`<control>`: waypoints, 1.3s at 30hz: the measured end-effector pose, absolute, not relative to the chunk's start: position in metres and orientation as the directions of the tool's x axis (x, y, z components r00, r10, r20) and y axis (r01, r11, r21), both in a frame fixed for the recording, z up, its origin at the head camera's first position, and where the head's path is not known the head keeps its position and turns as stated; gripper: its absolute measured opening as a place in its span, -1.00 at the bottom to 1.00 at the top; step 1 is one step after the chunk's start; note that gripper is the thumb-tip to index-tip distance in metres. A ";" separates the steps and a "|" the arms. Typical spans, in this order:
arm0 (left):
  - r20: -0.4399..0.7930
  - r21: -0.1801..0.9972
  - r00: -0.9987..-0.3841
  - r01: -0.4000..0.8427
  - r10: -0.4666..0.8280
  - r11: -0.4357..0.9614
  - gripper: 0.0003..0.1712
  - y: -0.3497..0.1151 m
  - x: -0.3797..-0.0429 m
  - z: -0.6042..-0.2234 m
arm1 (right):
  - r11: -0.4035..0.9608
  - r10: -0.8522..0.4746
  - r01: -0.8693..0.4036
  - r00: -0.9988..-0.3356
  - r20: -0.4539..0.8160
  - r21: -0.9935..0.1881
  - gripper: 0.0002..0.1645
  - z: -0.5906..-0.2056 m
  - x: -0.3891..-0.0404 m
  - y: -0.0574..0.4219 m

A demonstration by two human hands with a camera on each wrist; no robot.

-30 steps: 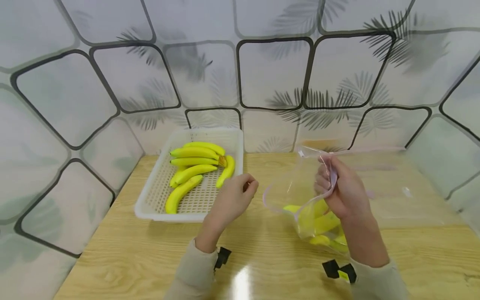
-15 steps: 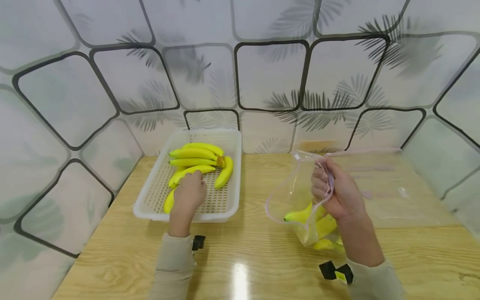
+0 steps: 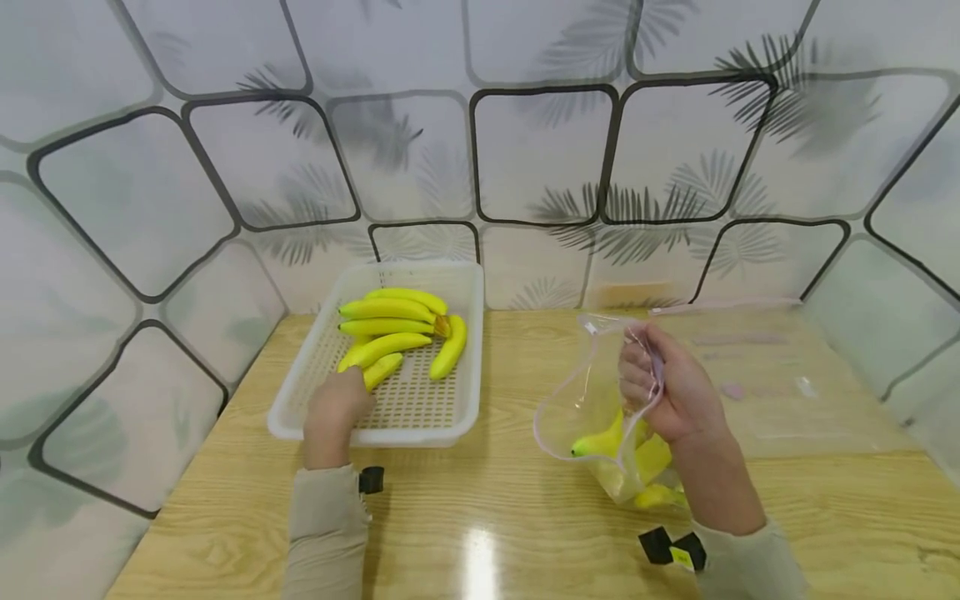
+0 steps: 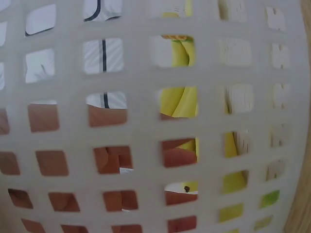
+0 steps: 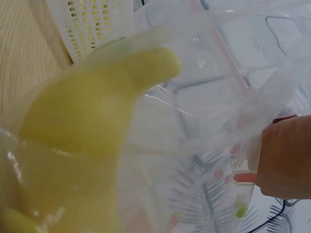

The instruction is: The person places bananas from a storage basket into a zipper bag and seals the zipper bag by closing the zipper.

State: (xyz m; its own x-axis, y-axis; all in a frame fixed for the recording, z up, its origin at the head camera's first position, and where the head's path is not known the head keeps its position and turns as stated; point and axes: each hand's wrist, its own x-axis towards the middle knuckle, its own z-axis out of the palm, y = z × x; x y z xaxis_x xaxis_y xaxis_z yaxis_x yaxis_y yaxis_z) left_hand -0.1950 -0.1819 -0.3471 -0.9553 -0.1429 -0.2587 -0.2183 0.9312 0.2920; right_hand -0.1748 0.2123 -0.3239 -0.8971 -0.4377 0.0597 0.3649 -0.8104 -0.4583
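- The basket stands on the table, bananas lying inside it.
- The left hand is down in the basket's near left corner, right at the nearest banana, whose far end shows beyond the knuckles.
- Whether it grips that banana I cannot tell (the left wrist view shows the fingers only through the basket's holes).
- One curved banana lies by the basket's right wall.
- Right of the basket, the right hand clutches the edge of a clear bag, its mouth gaping towards the basket.
- More fruit sits in that bag.
- Farther right of the basket, a flat sheet of clear plastic lies on the table.
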 end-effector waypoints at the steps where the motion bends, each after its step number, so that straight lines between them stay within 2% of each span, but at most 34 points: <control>1: -0.262 0.280 -0.955 -0.216 -0.142 0.935 -0.62 -0.181 -0.195 -0.348 | -0.811 -0.438 0.365 -0.897 0.061 -0.458 -0.55 -0.324 -0.175 0.212; 5: -0.281 0.260 -0.951 -0.208 -0.133 0.943 -0.69 -0.180 -0.196 -0.348 | -0.812 -0.449 0.369 -0.890 0.078 -0.452 -0.55 -0.326 -0.175 0.213; 9: -0.316 0.246 -0.946 -0.149 -0.066 0.958 -0.87 -0.180 -0.197 -0.348 | -0.806 -0.459 0.371 -0.883 0.092 -0.461 -0.53 -0.326 -0.175 0.212; 14: -0.355 0.249 -0.935 -0.087 0.007 0.965 -0.81 -0.182 -0.197 -0.350 | -0.794 -0.449 0.356 -0.890 0.081 -0.492 -0.54 -0.327 -0.176 0.211; 16: -0.348 0.258 -0.938 -0.094 0.002 0.961 -0.80 -0.182 -0.198 -0.351 | -0.789 -0.443 0.349 -0.893 0.076 -0.505 -0.55 -0.327 -0.176 0.211; 24: -0.293 0.311 -0.953 -0.169 -0.074 0.935 -0.94 -0.179 -0.199 -0.354 | -0.782 -0.441 0.347 -0.895 0.066 -0.517 -0.54 -0.328 -0.176 0.211; 29: -0.274 0.359 -0.959 -0.169 -0.069 0.918 -0.88 -0.179 -0.197 -0.351 | -0.784 -0.444 0.351 -0.894 0.067 -0.512 -0.55 -0.329 -0.177 0.210; 39: -0.221 0.546 -0.974 -0.168 -0.052 0.821 -0.52 -0.182 -0.198 -0.347 | -0.781 -0.451 0.355 -0.890 0.070 -0.515 -0.55 -0.329 -0.179 0.211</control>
